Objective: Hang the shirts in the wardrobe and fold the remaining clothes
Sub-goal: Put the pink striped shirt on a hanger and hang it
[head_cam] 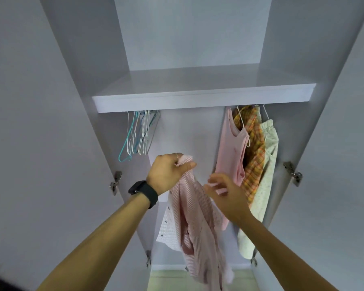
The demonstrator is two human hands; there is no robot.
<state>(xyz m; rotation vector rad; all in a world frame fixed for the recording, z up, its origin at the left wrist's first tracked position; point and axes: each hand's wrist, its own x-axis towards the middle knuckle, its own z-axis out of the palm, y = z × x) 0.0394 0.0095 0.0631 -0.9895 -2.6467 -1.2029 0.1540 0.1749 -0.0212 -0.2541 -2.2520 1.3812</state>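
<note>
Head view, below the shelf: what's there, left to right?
empty hangers → left hand gripping the striped pink shirt → pink tank top → plaid shirt → cream dotted garment

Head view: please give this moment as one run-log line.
left hand: grips striped pink shirt by its top | right hand: open, beside shirt | empty hangers: hanging at left | shirt: not yet hung
</note>
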